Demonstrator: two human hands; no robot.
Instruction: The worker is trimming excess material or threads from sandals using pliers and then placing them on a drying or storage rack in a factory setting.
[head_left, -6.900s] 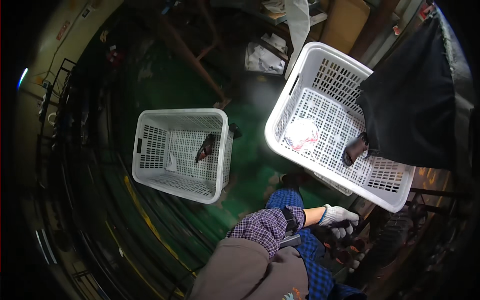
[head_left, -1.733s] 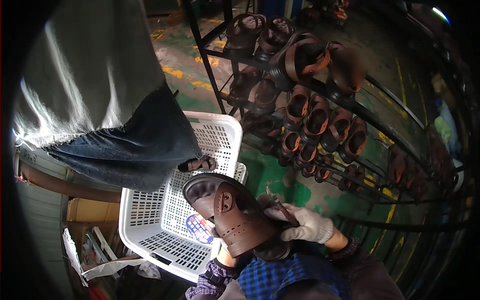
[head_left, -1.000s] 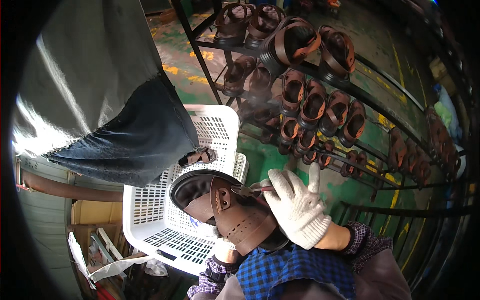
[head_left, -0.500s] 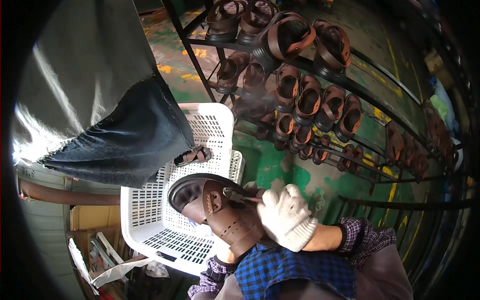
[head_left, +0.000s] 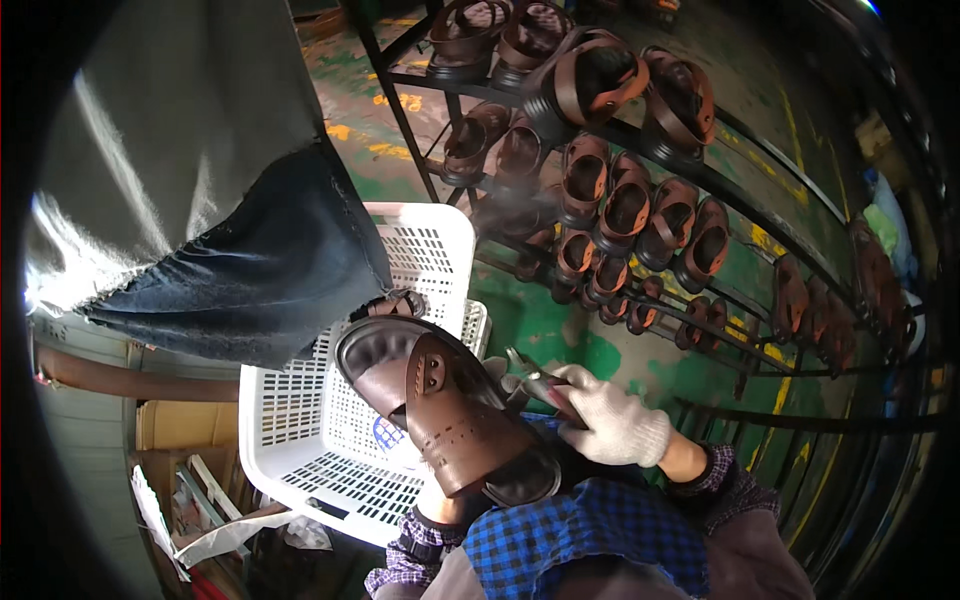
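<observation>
Pulled back to the right since half a second ago, the gloved right hand [head_left: 620, 425] has its grip clamped around pliers [head_left: 545, 388], their tips just beside a brown sandal [head_left: 450, 415]. That sandal is near centre, in front of a white basket [head_left: 255, 440]. From beneath, the left hand [head_left: 436, 490] grips it, clamped, though its fingers seem mostly hidden. Far right, rows of sandals [head_left: 585, 180] fill a black rack [head_left: 412, 83].

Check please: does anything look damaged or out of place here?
Yes: the dark blue cloth hanging over part of the white perforated plastic basket has a ragged, frayed edge, as if torn. The brown leather-look strapped sandal being held shows no clear damage.
</observation>
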